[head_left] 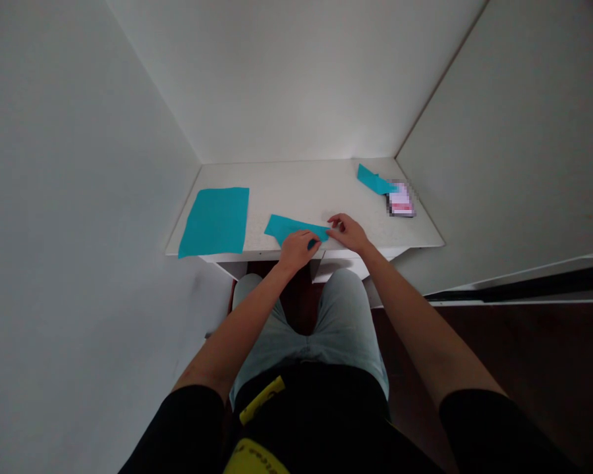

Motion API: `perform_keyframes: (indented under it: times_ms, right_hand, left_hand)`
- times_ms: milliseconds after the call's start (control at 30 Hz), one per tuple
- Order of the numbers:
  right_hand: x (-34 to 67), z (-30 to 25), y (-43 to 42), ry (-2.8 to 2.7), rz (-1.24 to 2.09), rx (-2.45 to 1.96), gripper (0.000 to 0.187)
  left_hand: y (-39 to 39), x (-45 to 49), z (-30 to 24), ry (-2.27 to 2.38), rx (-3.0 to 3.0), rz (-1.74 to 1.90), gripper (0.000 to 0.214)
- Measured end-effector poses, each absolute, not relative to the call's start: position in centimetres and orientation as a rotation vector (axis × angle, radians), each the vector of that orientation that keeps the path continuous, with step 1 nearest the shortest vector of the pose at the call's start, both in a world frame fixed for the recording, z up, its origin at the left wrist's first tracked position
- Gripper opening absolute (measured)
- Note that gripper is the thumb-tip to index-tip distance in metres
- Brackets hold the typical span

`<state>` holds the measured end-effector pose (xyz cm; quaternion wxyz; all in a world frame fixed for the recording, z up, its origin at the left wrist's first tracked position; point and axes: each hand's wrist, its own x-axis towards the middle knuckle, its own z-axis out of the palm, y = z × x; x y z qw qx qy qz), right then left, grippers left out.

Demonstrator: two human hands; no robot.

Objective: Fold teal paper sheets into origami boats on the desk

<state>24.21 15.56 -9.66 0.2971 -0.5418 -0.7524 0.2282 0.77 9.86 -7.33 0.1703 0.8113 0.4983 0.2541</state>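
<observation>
A folded turquoise sheet, thin like paper or cloth, lies as a long narrow strip near the desk's front edge. My left hand rests over its lower edge, fingers bent and pinched towards the thumb, covering part of the strip. At the strip's right end is my right hand; its thumb touches the tip while the fingers are curved and apart from the thumb. A larger flat turquoise sheet lies to the left, its lower left corner reaching past the front edge.
The white desk has walls at its back and both sides. At the back right, another folded turquoise piece touches a blurred phone-like object. My knees are below the front edge, beside a white drawer unit.
</observation>
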Motion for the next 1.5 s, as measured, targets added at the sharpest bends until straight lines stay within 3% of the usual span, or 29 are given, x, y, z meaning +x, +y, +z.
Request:
perform_keyframes:
  times_ms: [133,300,433,733,1067,1200,1333,1500]
  right_hand:
    - [24.3,-9.5,15.4,-2.056,0.612,-1.402,0.03]
    - [24.1,-9.0,15.1,-2.196,0.513,-1.369,0.044]
    - [23.8,-9.0,15.0,-2.24,0.428,-1.413,0.041]
    - [22.5,-9.6,15.1,-2.085,0.349,-1.548,0.028]
    - [22.8,-9.1,14.6,-2.146,0.317,-1.489,0.036]
    - [22.6,-9.1,14.9,-2.092,0.347,-1.554,0.024]
    - [22.6,-9.2,15.1,-2.054,0.377,-1.552,0.023]
    - [22.8,-9.3,15.2,-2.024,0.345,-1.573,0.025]
  left_hand:
    - [10.4,1.0,-7.4,1.458,2.214,0.755,0.014]
    - [10.8,1.3,-7.9,1.466,2.167,0.81,0.021]
    - [10.9,1.3,-8.2,1.524,2.116,0.855,0.025]
    - [8.9,0.0,-8.1,1.371,2.437,0.587,0.052]
    - [7.8,0.5,-8.2,1.337,2.536,0.527,0.061]
    - [8.1,-3.1,-7.6,1.351,2.544,0.558,0.064]
    - [8.4,-9.4,-7.9,1.344,2.533,0.498,0.083]
    - [9.2,-13.5,-8.9,1.272,2.537,0.532,0.049]
